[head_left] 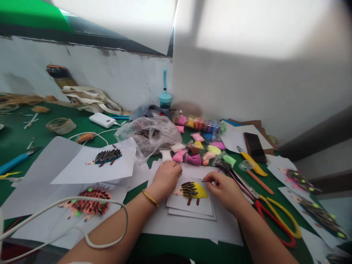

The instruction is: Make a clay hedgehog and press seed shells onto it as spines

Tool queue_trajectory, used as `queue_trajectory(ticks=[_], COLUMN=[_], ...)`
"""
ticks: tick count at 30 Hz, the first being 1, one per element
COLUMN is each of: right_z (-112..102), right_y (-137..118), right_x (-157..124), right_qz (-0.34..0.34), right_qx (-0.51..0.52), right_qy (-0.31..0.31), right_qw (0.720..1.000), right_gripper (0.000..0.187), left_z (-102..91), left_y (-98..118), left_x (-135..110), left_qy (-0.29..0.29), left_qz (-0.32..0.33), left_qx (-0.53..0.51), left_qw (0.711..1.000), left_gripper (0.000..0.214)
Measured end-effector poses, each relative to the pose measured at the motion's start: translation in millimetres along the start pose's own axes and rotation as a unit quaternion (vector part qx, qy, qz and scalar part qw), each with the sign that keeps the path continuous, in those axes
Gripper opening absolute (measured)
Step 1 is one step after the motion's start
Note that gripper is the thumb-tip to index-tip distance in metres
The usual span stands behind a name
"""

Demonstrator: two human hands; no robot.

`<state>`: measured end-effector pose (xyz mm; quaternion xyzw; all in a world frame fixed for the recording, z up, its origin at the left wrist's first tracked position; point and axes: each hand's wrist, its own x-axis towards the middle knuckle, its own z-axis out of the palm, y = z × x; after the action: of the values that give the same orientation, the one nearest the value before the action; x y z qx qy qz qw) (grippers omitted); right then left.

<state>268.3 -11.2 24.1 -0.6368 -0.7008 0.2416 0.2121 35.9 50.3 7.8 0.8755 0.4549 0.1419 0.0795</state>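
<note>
White cable loops nearest the lens, crossing in front of the left arm. The right hand has thumb and forefinger almost together on a small dark sliver, probably a seed, at the card's right side; a fingertip pinch suits something so slim. The left hand rests, fingers curled, near the card's upper left, perhaps to steady it; whether it grips anything, I cannot tell. Between them lies the card, flat on other paper, bearing a hedgehog: smooth yellow body, part-covered in pointed dark spines, with two stubby brown legs. Just beyond sit soft, lumpy clay packets and a crinkled, see-through bag of striped seeds, presumably placed within reach. Scissors with red and yellow handles lie right; leftward, a blue hedgehog bristles on a curling sheet.
</note>
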Motion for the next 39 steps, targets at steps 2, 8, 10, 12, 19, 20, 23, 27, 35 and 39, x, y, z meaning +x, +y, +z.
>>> queue_trajectory(ticks=[2,8,10,12,19,20,23,27,35,39], right_z=[-4.4,-3.7,0.3,3.7,8.4,8.7,9.6,10.6,12.2,13.9], right_y=[-5.0,-18.4,-18.7,-18.4,-24.6,-25.6,-27.2,-27.0,-24.3,-24.0], right_x=[-4.8,-12.5,-12.9,-12.9,-14.9,-15.2,-15.5,-14.8,-15.4,-15.7], right_qz=[-0.047,-0.118,-0.124,-0.128,-0.131,-0.132,-0.133,-0.132,-0.134,-0.135], right_qx=[0.023,0.015,0.004,-0.009,-0.037,-0.040,-0.053,-0.071,-0.081,-0.081], right_qy=[-0.005,-0.062,-0.063,-0.064,-0.053,-0.052,-0.049,-0.049,-0.041,-0.040], right_qw=[0.999,0.991,0.990,0.990,0.989,0.989,0.988,0.988,0.987,0.987], right_gripper=[0.012,0.015,0.015,0.014,0.013,0.013,0.012,0.011,0.012,0.012], left_z=[-0.9,-1.1,-0.5,0.1,0.4,0.3,0.1,-0.5,-1.4,-2.2], left_y=[-0.5,-2.0,-2.3,-2.5,-1.8,-1.7,-1.5,-1.3,-1.0,-0.6], left_x=[1.0,2.6,2.2,1.8,1.8,1.9,2.0,1.8,2.3,2.2], left_qy=[-0.005,-0.007,0.000,0.004,0.003,0.001,0.000,0.000,-0.011,-0.006], left_qz=[-0.009,-0.022,-0.023,-0.022,-0.019,-0.019,-0.021,-0.020,-0.030,-0.028], left_qx=[-0.012,-0.049,-0.056,-0.055,-0.043,-0.042,-0.039,-0.039,-0.046,-0.043], left_qw=[1.000,0.999,0.998,0.998,0.999,0.999,0.999,0.999,0.998,0.999], left_gripper=[0.017,0.017,0.016,0.015,0.015,0.015,0.015,0.016,0.016,0.014])
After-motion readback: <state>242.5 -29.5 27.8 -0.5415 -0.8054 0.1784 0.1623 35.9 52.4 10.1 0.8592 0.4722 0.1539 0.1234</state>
